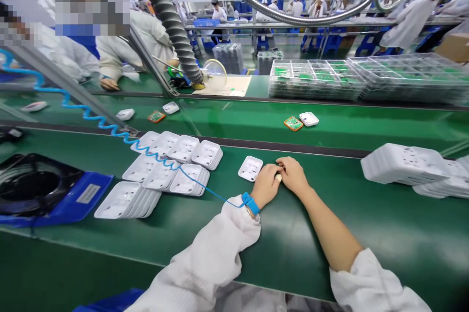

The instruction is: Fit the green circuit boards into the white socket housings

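Observation:
My left hand [266, 185], with a blue wrist strap [250, 203], rests low over the green worktop with its fingers curled. A pale spot, perhaps a finger cot, shows at its thumb. Close against it, my right hand [293, 175] has bent fingers that meet the left fingertips. Whatever the two hands hold between them, if anything, is hidden. Just left of my left hand lies a square white plastic cover [251, 168] with small slots, its inside facing up. The left fingers are close to its right edge; whether they touch it I cannot tell.
Stacks of white covers [183, 177] stand left, more stacks [403, 163] right. A blue coiled cord [110, 129] crosses to my strap. A black fan [29, 185] lies far left. Green circuit boards [293, 123] lie on the belt [234, 121], with clear trays [315, 80] behind. Co-workers sit opposite.

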`<state>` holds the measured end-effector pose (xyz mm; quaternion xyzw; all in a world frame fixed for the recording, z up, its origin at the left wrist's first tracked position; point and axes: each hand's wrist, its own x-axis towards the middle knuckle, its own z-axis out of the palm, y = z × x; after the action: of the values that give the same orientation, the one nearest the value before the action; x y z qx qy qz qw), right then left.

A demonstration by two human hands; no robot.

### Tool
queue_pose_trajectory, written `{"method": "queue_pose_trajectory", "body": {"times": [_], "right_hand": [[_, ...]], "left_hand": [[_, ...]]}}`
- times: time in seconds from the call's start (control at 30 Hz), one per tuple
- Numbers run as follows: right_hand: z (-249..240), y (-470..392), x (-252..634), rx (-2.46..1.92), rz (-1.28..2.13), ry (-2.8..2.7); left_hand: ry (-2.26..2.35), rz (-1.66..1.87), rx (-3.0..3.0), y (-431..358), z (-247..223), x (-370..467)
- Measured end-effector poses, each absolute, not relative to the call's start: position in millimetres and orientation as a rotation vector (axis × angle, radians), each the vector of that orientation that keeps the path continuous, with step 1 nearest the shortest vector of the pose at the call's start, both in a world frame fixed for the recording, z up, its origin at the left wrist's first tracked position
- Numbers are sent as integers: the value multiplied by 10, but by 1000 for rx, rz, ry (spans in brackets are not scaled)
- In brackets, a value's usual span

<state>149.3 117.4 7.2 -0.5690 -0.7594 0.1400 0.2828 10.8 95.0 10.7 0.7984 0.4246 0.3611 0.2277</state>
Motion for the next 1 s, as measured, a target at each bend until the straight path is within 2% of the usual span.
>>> {"method": "queue_pose_trajectory", "body": {"times": [0.77,1.0], "right_hand": [[54,1185,1510,-1513,337,-2055],[45,1181,1515,-1495,355,-2046]], "left_hand": [[1176,1000,2177,932,114,103],[1163,934,2348,853,209,99]]}}
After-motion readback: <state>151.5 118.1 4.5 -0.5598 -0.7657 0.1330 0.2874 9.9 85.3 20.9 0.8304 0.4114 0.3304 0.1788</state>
